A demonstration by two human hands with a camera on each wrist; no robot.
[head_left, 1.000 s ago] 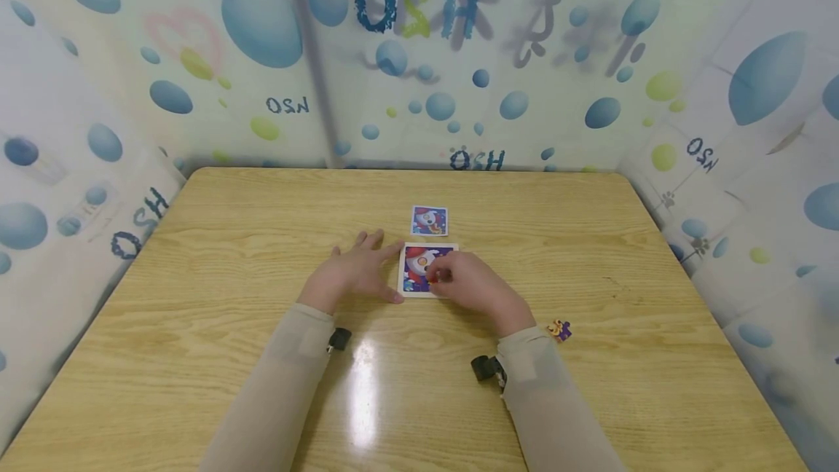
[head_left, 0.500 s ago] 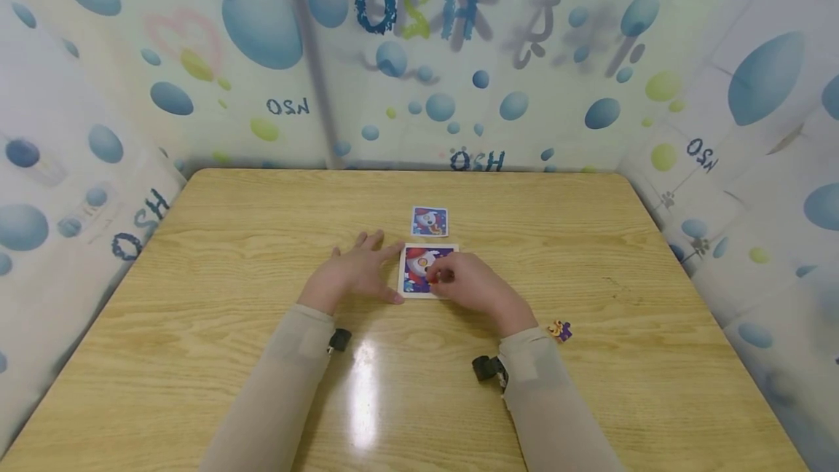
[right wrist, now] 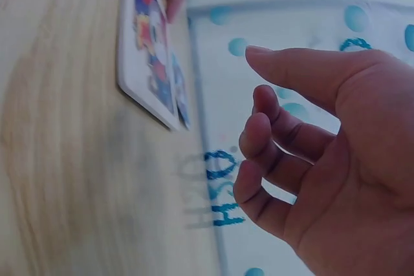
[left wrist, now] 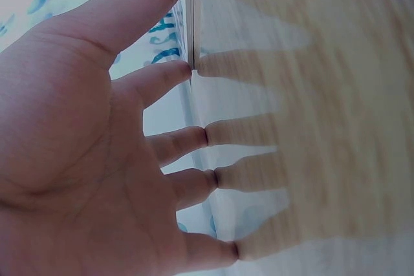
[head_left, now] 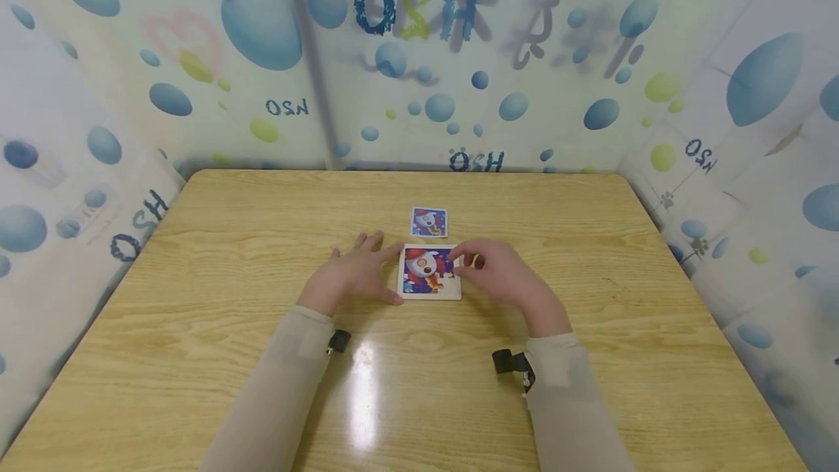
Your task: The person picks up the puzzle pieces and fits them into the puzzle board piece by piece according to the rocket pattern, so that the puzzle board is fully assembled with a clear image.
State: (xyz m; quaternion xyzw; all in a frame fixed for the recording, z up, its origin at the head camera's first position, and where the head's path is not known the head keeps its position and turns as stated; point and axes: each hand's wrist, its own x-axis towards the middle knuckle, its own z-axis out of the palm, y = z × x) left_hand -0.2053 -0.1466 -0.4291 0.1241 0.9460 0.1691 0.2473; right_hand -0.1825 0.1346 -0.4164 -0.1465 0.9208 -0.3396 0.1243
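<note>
A small jigsaw puzzle [head_left: 424, 268] in a pale frame lies flat on the table, with a bare pale patch at its lower right. Its picture shows a white and red figure on purple. My left hand [head_left: 354, 272] has its fingers spread on the tabletop, thumb and index fingertip at the puzzle's left edge. My right hand [head_left: 499, 275] hovers at the puzzle's right side, fingers loosely bent. In the right wrist view, the thumb stands apart from the fingers [right wrist: 259, 134] and nothing sits between them.
A small picture card [head_left: 429, 222] with the same design lies just behind the puzzle. The wooden table [head_left: 229, 239] runs back to a printed curtain [head_left: 393, 108] with blue spots, which also hangs at both sides.
My right hand has moved right from over the puzzle, uncovering its lower right part. The loose puzzle piece beside the right forearm is now out of sight. My left hand stays put.
</note>
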